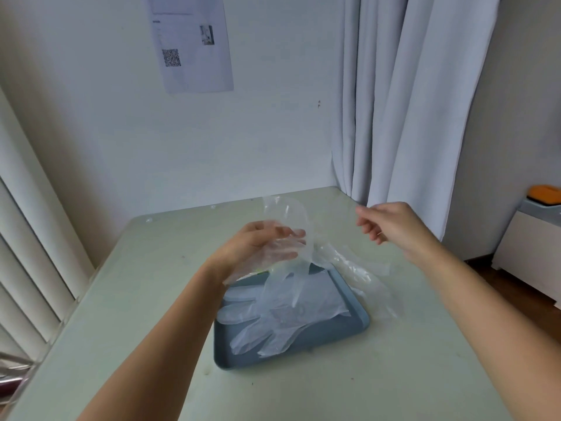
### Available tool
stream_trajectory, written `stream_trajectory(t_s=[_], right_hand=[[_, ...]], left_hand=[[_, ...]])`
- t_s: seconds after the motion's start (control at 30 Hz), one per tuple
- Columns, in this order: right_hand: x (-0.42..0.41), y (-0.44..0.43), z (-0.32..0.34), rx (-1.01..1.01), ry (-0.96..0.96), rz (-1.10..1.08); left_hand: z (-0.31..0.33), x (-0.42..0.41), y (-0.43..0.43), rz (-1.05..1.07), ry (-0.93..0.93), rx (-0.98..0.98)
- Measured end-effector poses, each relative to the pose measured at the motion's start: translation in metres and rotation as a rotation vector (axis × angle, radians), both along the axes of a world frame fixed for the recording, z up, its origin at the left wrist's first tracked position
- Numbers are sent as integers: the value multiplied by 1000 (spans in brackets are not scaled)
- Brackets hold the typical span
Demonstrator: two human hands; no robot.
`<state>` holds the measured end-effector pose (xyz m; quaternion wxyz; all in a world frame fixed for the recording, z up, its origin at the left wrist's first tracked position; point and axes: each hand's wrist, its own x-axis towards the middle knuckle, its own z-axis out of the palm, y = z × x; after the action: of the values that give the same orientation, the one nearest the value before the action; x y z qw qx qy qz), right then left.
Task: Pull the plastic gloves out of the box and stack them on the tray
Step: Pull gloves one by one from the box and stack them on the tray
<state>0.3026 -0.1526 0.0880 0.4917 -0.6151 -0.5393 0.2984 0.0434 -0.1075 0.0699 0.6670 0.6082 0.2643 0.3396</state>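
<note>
Gripping a glove [288, 214] above the tray [233, 360], left hand [252, 244] fingers [299, 233] curl; right hand [391, 223] hold unclear.

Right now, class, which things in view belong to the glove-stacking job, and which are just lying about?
Job: left hand, held glove, right hand, stacked gloves, tray, loose glove beside it.
Lying about: paper on the wall, curtain, orange object.

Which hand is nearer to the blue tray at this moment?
Left. The left hand, holding a clear glove, is above the far edge of the tray; the right hand is farther away, up and to the right.
</note>
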Motion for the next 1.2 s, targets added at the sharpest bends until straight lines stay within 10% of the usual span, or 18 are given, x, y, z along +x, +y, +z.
stream_trajectory(t_s=[0.17, 0.37, 0.53, 0.83, 1.2], right_hand=[[-45, -6, 17, -457, 414, 522], [-71, 5, 16, -472, 713, 479], [-66, 16, 5, -318, 454, 311], [-59, -3, 25, -507, -150, 1003], [-48, 3, 33, -450, 319, 828]], left_hand=[[10, 19, -18, 340, 383, 560], [-6, 34, -34, 317, 605, 1024], [0, 21, -41, 327, 457, 741], [16, -3, -33, 132, 521, 704], [-24, -37, -14, -172, 93, -35]])
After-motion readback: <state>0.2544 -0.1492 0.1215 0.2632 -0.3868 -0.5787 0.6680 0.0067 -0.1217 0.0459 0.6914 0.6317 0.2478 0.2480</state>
